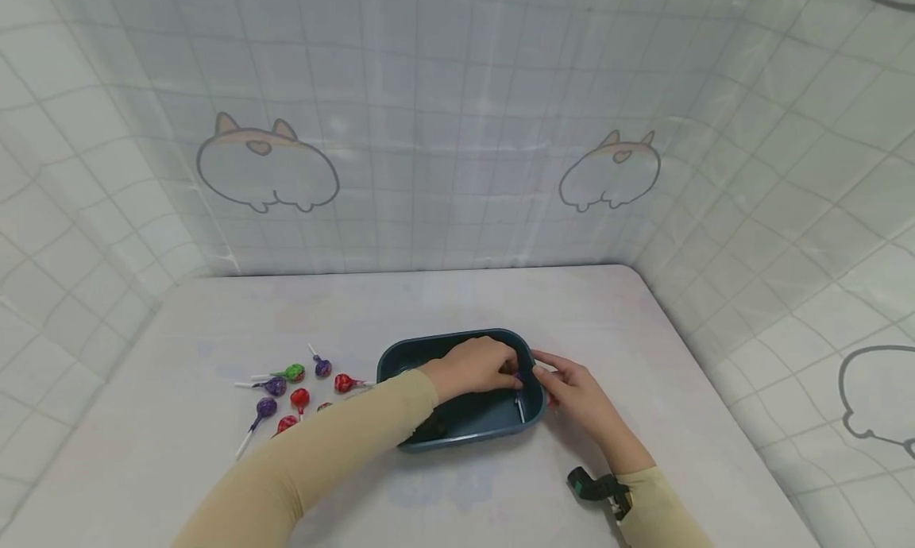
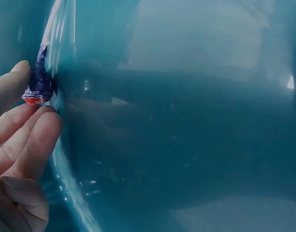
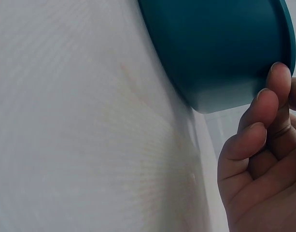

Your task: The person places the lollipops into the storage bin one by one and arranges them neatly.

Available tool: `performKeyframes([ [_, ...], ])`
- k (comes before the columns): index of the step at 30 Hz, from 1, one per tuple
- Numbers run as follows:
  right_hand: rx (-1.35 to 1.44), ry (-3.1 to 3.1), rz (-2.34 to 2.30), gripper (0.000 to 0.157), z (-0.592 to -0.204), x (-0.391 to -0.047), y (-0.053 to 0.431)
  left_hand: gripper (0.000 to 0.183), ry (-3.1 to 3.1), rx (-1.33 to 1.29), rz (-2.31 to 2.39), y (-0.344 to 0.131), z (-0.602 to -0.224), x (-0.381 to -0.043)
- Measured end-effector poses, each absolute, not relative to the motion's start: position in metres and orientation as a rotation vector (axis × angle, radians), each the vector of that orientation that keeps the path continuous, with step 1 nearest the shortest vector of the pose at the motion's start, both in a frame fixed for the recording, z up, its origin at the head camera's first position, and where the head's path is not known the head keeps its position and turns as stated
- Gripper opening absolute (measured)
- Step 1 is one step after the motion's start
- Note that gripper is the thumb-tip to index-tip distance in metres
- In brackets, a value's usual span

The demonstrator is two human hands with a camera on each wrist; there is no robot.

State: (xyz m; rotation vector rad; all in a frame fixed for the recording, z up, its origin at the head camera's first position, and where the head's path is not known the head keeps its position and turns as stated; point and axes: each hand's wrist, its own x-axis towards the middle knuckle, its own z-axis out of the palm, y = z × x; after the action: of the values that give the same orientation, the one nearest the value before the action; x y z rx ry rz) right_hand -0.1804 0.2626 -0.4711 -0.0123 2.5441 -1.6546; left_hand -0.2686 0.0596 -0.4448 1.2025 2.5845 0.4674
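A dark teal rectangular plastic bin [image 1: 468, 439] stands on the table. My left hand [image 1: 472, 367] reaches down inside it at the right end. Between its thumb and fingers is a lollipop [image 2: 40, 87] in a purple wrapper, its white stick pointing away from the palm along the bin's wall. In the head view the same lollipop [image 1: 519, 405] shows just below the fingertips. My right hand [image 1: 579, 393] holds the bin's right end from outside, thumb at the rim and fingers [image 3: 278, 82] against the outer wall.
Left of the bin lie several loose lollipops, among them a green one [image 1: 293, 372], a red one [image 1: 344, 383] and a purple one [image 1: 266, 407]; my left forearm partly covers this group. A tiled-pattern curtain [image 1: 443, 135] hangs behind the table [image 1: 557, 302] and along its sides.
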Motion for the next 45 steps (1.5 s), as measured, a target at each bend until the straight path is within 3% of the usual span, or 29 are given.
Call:
performKeyframes([
  [16, -0.051, 2.539, -1.653, 0.048, -0.472, -0.185, 0.258, 0.021, 2.574, 1.198, 0.492, 0.052, -0.439, -0.265],
  [29, -0.047, 2.576, -1.636, 0.047, -0.469, -0.182, 0.261, 0.036, 2.594, 1.163, 0.517, 0.037, -0.42, -0.267],
  [45, -0.011, 2.603, -1.612, 0.047, -0.468, -0.174, 0.26, 0.037, 2.67, 1.139, 0.672, 0.003, -0.394, -0.272],
])
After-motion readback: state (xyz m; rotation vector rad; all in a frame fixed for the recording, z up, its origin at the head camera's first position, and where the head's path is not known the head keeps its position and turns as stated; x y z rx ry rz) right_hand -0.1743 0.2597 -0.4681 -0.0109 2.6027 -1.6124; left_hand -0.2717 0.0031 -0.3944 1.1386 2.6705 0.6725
